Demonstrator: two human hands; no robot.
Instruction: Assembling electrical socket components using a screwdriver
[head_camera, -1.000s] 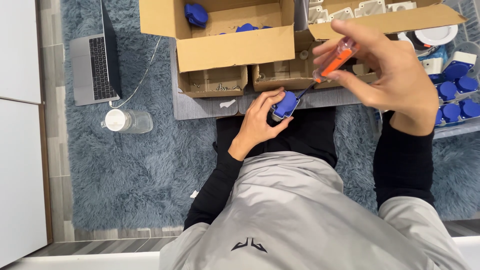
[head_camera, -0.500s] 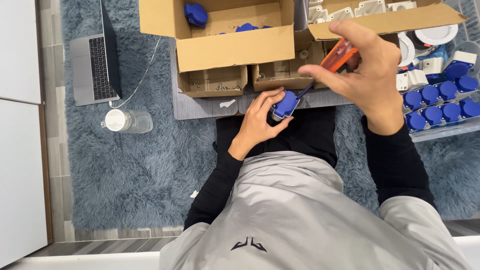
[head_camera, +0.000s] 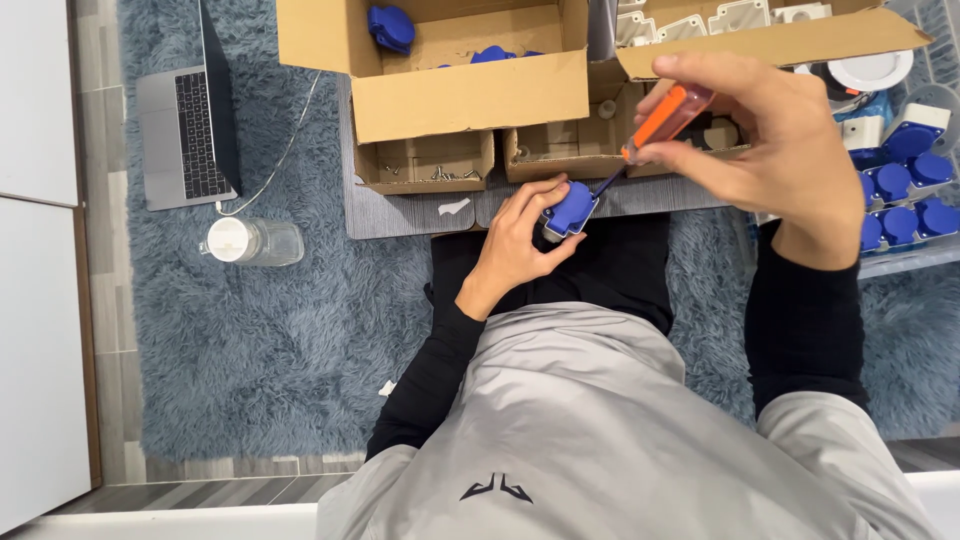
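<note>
Your left hand (head_camera: 515, 240) is wrapped around a small blue socket part (head_camera: 570, 210), fingers curled under it, thumb on the near side; it sits just off the near edge of the grey board (head_camera: 400, 212), over your lap; your right hand (head_camera: 775, 150) is closed on an orange-handled screwdriver (head_camera: 665, 118), pinched between thumb and fingertips; shaft runs down and left, tip touching the top of the blue part; handle tilted up toward the right.

Around you: large open cardboard box (head_camera: 470, 95) straight ahead, with more blue parts (head_camera: 390, 25) inside; two low cardboard trays below it on the board, the left tray (head_camera: 425, 165) holding small screws (head_camera: 440, 175), the right tray (head_camera: 560, 155) partly hidden behind the screwdriver hand; a second box flap (head_camera: 780, 45) top right with white housings (head_camera: 700, 20) behind it; clear bin (head_camera: 915, 255) at far right with a row of finished blue sockets (head_camera: 900, 185); a round white fitting (head_camera: 870, 70) just above them.

Left side: open laptop (head_camera: 185, 130) on the blue shag rug (head_camera: 250, 340); white cable (head_camera: 285, 150) from it toward the box; clear bottle with white cap (head_camera: 250, 242) lying on its side just below the laptop; small white scrap (head_camera: 453, 207) on the board near your left hand.
</note>
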